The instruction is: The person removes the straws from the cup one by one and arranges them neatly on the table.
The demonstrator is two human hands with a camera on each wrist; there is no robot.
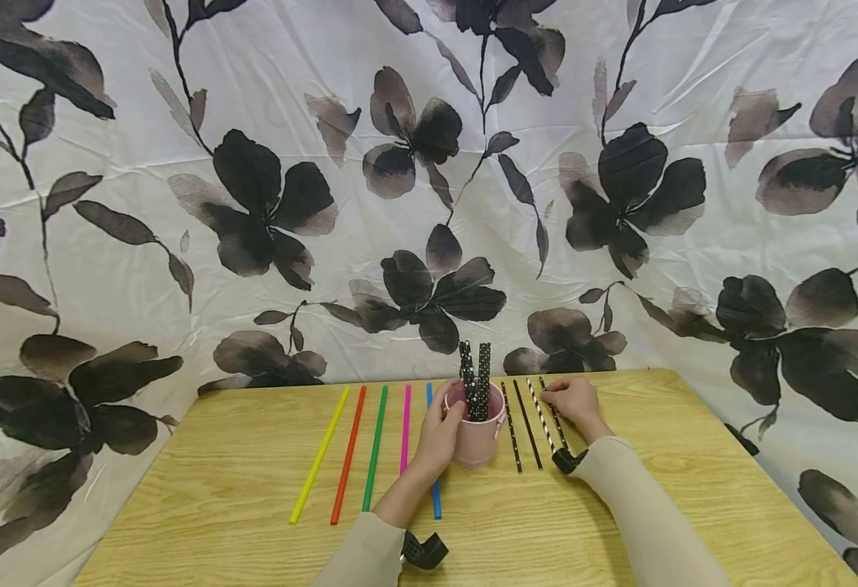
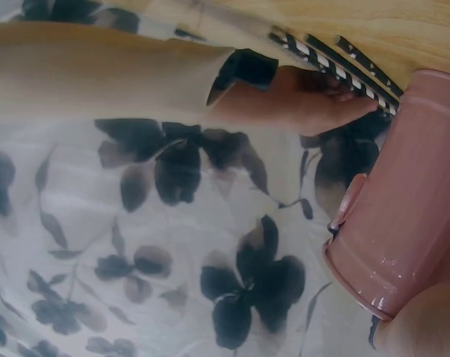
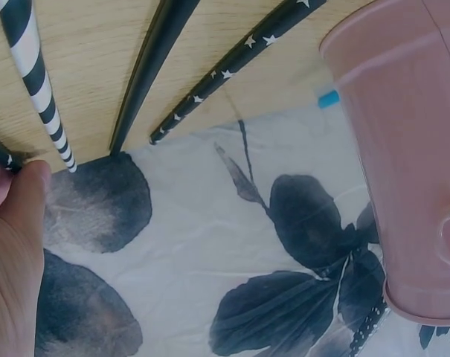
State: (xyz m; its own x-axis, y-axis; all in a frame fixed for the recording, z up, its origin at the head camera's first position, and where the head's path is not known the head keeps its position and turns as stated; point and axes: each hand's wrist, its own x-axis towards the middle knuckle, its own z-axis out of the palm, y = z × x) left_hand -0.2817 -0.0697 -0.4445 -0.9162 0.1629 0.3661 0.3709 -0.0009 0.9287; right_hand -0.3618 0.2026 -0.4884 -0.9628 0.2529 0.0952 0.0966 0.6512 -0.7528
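Observation:
My left hand (image 1: pixel 437 436) grips a small pink bucket (image 1: pixel 477 447) by its side, with the thumb at the rim. Several black paper straws with white patterns (image 1: pixel 483 375) stand upright in it. To the right of the bucket, my right hand (image 1: pixel 575 405) pinches the upper part of a black straw with light marks (image 3: pixel 0 152), the rightmost in its row. Beside that hand lie a black-and-white striped straw (image 3: pixel 37 74), a plain black straw (image 3: pixel 154 71) and a black straw with white stars (image 3: pixel 228 74). The hand hides part of the pinched straw.
Left of the bucket lie yellow (image 1: pixel 320 454), red (image 1: pixel 348 456), green (image 1: pixel 375 448), pink (image 1: pixel 406 424) and blue (image 1: pixel 437 501) straws, spaced apart. They rest on a wooden table (image 1: pixel 216 489). A white floral cloth (image 1: pixel 517 228) hangs behind its far edge.

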